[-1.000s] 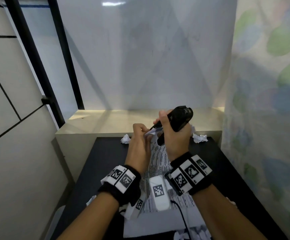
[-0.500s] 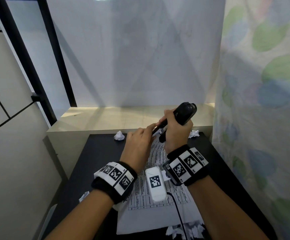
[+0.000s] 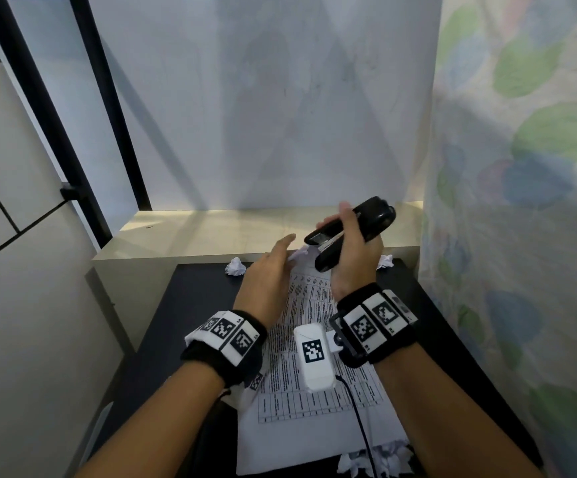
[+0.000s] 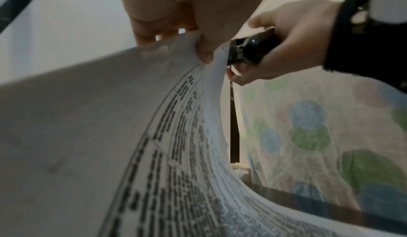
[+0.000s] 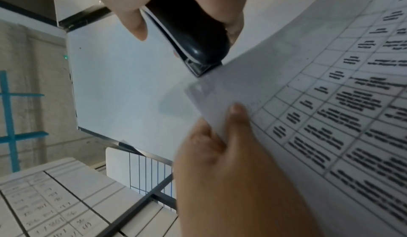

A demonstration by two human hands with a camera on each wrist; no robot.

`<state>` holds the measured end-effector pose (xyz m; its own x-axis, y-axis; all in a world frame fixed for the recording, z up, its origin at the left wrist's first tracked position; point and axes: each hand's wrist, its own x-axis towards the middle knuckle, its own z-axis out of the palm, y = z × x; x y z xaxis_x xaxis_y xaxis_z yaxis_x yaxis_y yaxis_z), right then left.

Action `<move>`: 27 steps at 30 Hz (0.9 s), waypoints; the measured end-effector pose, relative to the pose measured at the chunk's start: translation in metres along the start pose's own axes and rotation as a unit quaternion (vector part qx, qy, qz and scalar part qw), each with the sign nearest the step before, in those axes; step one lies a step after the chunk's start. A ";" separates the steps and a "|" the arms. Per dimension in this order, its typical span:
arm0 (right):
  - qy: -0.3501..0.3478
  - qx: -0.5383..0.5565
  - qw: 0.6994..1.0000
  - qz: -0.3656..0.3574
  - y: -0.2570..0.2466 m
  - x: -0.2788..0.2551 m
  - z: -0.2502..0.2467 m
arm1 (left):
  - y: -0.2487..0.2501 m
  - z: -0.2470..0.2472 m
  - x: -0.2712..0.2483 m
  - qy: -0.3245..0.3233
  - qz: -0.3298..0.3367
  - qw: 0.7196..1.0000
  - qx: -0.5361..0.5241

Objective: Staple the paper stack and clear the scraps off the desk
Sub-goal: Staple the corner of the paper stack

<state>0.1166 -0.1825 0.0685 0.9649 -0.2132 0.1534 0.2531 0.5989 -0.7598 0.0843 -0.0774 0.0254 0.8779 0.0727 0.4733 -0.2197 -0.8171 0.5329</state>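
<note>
A printed paper stack [image 3: 314, 305] lies on the black desk [image 3: 183, 322], its far corner lifted. My left hand [image 3: 292, 248] pinches that corner, thumb on top and fingers under it, as the right wrist view shows for the left hand [image 5: 220, 117]. My right hand [image 3: 349, 236] grips a black stapler [image 3: 373, 219] just above and right of the corner, its jaws parted. In the left wrist view the stapler [image 4: 253, 49] has its nose right beside the raised edge of the paper stack [image 4: 110, 136]. Whether the corner sits inside the stapler's mouth I cannot tell.
Crumpled white scraps lie on the desk: one at the far left [image 3: 235, 266], one at the far right [image 3: 385, 261], and a cluster at the near edge [image 3: 380, 460]. A beige ledge [image 3: 211, 232] runs behind the desk. A patterned curtain [image 3: 521, 236] hangs on the right.
My right hand has lifted the stapler up and to the right, off the paper corner, and its jaws have parted. My left fingers have stretched out but still hold the corner.
</note>
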 end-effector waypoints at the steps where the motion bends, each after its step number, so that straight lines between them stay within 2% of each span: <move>1: 0.004 0.016 1.000 -0.003 -0.003 0.003 -0.004 | -0.003 -0.001 0.001 0.010 -0.016 1.000 -0.021; 5: 0.010 0.043 0.999 0.031 -0.022 0.025 -0.034 | -0.013 -0.010 0.010 0.044 -0.088 0.991 -0.088; 6: 0.016 0.005 0.999 0.039 -0.028 0.031 -0.044 | -0.016 -0.013 0.013 0.065 -0.087 0.989 -0.098; 8: 0.024 -0.174 0.983 0.045 -0.037 0.044 -0.066 | -0.019 -0.021 0.018 0.102 -0.085 0.984 -0.117; 10: 0.001 -0.389 0.920 0.047 -0.042 0.056 -0.093 | -0.019 -0.028 0.022 0.117 -0.090 0.981 -0.129; 12: -0.037 -0.553 0.830 0.063 -0.043 0.064 -0.119 | -0.017 -0.035 0.024 0.123 -0.088 0.979 -0.138; 16: -0.107 -0.753 0.638 0.124 -0.040 0.064 -0.152 | -0.008 -0.050 0.027 0.144 -0.073 0.975 -0.154; 18: -0.124 -0.801 0.570 0.133 -0.036 0.060 -0.159 | -0.003 -0.057 0.027 0.154 -0.063 0.972 -0.168; 20: -0.136 -0.823 0.534 0.140 -0.030 0.057 -0.164 | 0.002 -0.065 0.027 0.164 -0.050 0.969 -0.178; 22: -0.144 -0.833 0.511 0.153 -0.026 0.055 -0.165 | 0.008 -0.073 0.028 0.171 -0.041 0.966 -0.192; 24: -0.148 -0.838 0.498 0.163 -0.022 0.054 -0.164 | 0.014 -0.082 0.029 0.177 -0.039 0.961 -0.211; 27: -0.152 -0.836 0.499 0.172 -0.018 0.057 -0.163 | 0.020 -0.095 0.033 0.186 -0.021 0.955 -0.232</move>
<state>0.1556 -0.3312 -0.0124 0.9616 -0.0402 -0.2714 -0.0976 -0.9746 -0.2015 0.0683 -0.0370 0.1179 0.6976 0.3675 0.6151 -0.4283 -0.4744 0.7691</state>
